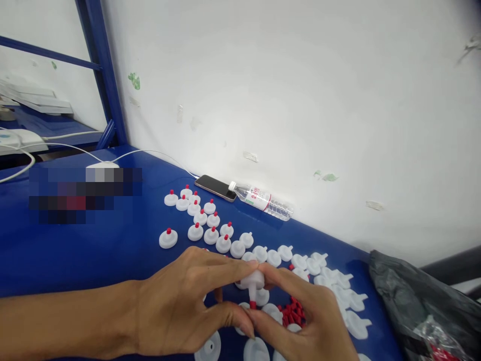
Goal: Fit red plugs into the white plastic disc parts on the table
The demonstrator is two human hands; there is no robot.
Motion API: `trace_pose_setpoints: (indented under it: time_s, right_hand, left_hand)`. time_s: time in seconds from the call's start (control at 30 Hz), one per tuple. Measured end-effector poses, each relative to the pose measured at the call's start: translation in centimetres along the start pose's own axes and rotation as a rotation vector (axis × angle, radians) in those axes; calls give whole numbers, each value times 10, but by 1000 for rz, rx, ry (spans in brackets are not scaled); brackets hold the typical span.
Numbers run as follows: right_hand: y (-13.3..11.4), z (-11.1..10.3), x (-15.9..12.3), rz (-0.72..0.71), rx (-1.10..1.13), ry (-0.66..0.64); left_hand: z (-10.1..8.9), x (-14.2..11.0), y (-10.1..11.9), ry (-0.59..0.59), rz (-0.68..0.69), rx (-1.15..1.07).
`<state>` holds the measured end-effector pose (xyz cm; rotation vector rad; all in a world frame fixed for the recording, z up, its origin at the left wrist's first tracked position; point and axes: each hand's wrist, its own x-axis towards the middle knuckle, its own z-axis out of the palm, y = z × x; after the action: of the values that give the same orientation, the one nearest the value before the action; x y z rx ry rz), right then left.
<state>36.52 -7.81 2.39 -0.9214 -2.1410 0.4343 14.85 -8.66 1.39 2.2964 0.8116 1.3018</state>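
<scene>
My left hand [180, 298] and my right hand [310, 313] meet at the lower middle, both pinching one white plastic nozzle cap [252, 288]. Its round base is uppermost between my index fingers, and its stem points down. A small red tip [253, 304] sits at the lower end of the stem, by my thumbs. Loose red tips [293, 313] lie in a pile beside my right hand, partly hidden by it. Capped white pieces with red tips [195, 231] stand upright beyond my hands. Plain white nozzle caps [357, 325] lie to the right, several overlapping.
A phone [215, 186] on a white cable and a lying water bottle [263, 200] border the wall on the blue table [146, 165]. At right is a black plastic bag [421, 301]. A blue metal frame [101, 70] rises at left, near a blurred patch.
</scene>
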Motion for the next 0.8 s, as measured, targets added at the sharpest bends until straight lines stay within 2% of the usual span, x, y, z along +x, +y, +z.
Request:
trace_pose_setpoints:
  time_s: [0.07, 0.13, 0.27, 0.43, 0.63, 0.8]
  right_hand:
    - [-1, -1, 0, 23, 35, -3]
    - [-1, -2, 0, 103, 107, -40]
    - [-1, -3, 0, 280, 209, -113]
    - [-2, 3, -3, 395, 274, -48]
    - [-1, 3, -5, 423, 147, 14]
    - [-1, -2, 2, 450, 80, 39]
  left_hand:
    - [-1, 2, 1, 17, 38, 7]
    - [-3, 3, 2, 1, 43, 24]
    - [-9, 7, -2, -116, 56, 171]
    - [-11, 6, -5, -220, 115, 333]
    - [-12, 7, -9, -188, 115, 270]
    - [-18, 14, -14, -126, 20, 246]
